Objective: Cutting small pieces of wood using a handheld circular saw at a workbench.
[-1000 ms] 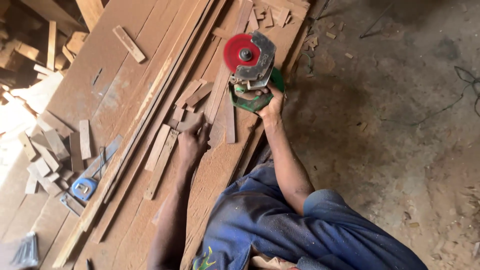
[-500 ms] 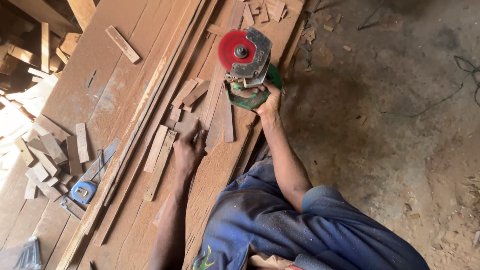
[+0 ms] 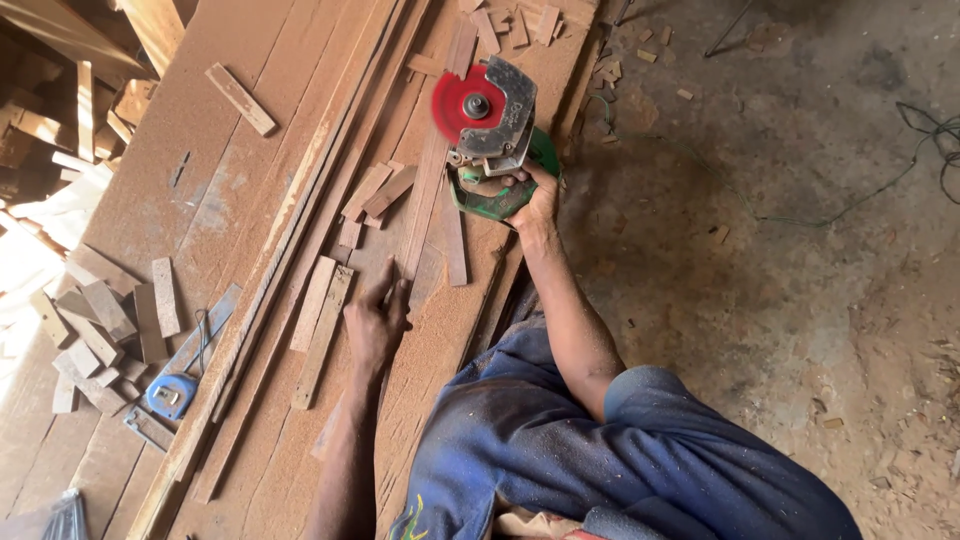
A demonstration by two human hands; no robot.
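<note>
Circular saw (image 3: 487, 130) nudged right, left hand (image 3: 375, 320) unmoved

The circular saw (image 3: 490, 130) has a bright red blade disc, a grey metal guard and a green body. The planks (image 3: 250, 200) and offcuts (image 3: 100, 330) are reddish-brown, dusted with pale tan sawdust. A tape measure (image 3: 170, 393) near the worktop's left edge is blue. The trousers (image 3: 600, 460) are blue, flecked with sawdust. The floor (image 3: 800, 250) is dull brown earth.
</note>
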